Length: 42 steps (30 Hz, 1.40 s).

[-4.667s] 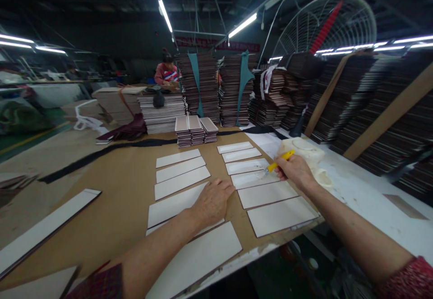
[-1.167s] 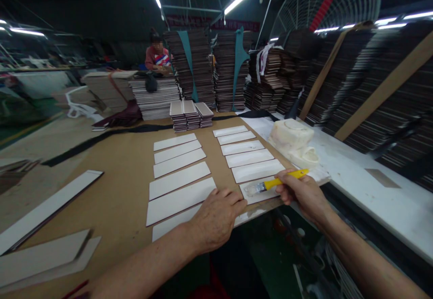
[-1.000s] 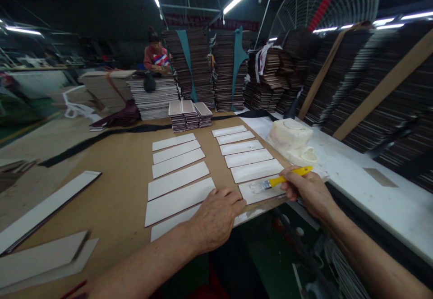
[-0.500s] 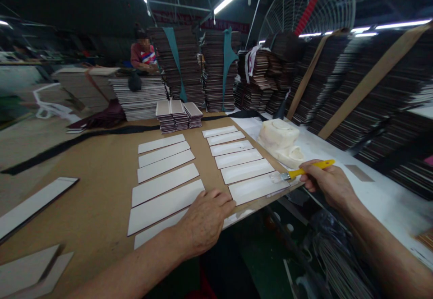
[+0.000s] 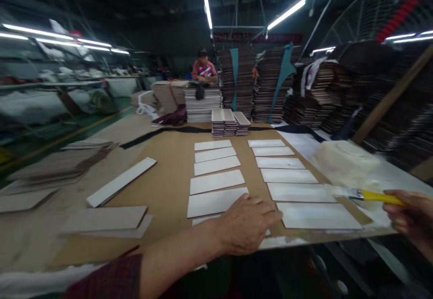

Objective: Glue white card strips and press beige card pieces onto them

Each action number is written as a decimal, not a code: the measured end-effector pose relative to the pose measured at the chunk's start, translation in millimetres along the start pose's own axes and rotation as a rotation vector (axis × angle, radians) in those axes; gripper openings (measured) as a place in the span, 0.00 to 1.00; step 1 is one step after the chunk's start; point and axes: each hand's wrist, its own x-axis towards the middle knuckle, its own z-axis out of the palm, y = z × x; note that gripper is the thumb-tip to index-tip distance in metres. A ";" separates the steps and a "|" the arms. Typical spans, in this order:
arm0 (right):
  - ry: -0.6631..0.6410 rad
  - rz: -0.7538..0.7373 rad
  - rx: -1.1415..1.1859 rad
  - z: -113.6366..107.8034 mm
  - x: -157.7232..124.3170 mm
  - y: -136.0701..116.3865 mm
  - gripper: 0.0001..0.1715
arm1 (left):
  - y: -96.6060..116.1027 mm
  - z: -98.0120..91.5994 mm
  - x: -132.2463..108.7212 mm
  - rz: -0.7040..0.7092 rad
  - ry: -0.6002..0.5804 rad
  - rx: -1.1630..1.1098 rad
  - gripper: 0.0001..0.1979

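Head cam: paintbrush (image 5: pixel 375 195) has come off the nearest right-column strip (image 5: pixel 318 215) since 0.5 s ago; bristles now at the right end of the second-nearest strip (image 5: pixel 297 192). View also swung left, so the bench slid right in frame.

Brush: smooth yellow handle, metal ferrule, flat pale bristles. Long axis roughly level across the view, bristles pointing left, handle running right and slightly down. Right hand (image 5: pixel 411 213) has a narrow grip on the handle, thumb and fingers closed around it. Left hand (image 5: pixel 248 224) palm down, grip slack, fingers loosely extended, over the near end of the left column, fingertips just beside the nearest right-column strip.

Strips are flat matte off-white rectangles with thin dark edges, in two columns on a brown sheet (image 5: pixel 169 168). Right-column ones carry brighter white patches. Off-white lumpy vessel (image 5: pixel 345 161) sits beyond the brush; small dark-edged panels (image 5: pixel 230 123) stacked at the far side.

Right hand cut off by the frame edge, handle end hidden in it. Bristles and vessel blurred; can't tell if bristles touch the strip. Nearest left-column strip (image 5: pixel 204 220) mostly covered by the left hand.
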 end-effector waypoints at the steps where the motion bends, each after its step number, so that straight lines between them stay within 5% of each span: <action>1: -0.037 0.092 0.120 11.9 2.9 -5.5 0.09 | -10.3 -4.7 -7.0 -0.034 0.027 0.016 0.18; 4: -0.192 0.301 0.401 59.9 1.7 -36.6 0.03 | -58.6 -15.8 -36.7 -0.213 0.070 0.043 0.18; 8: -0.384 0.261 0.473 144.7 -8.6 -91.1 0.01 | -148.8 -19.1 -77.2 -0.460 0.105 0.090 0.22; 12: -0.565 0.186 0.460 240.9 -6.1 -125.2 0.04 | -222.0 -14.3 -94.3 -0.563 0.144 0.121 0.24; 17: -0.656 0.172 0.381 348.3 3.4 -134.8 0.09 | -257.5 -1.7 -94.0 -0.654 0.176 0.141 0.20; 21: -0.680 0.211 0.320 405.1 3.2 -127.6 0.13 | -260.1 9.2 -93.9 -0.697 0.205 0.160 0.18; 27: -0.700 0.242 0.265 441.7 -2.8 -120.1 0.15 | -256.3 12.4 -93.4 -0.694 0.240 0.175 0.15; 42: -0.732 0.203 0.146 462.7 3.4 -117.1 0.17 | -254.9 11.8 -92.9 -0.686 0.246 0.186 0.14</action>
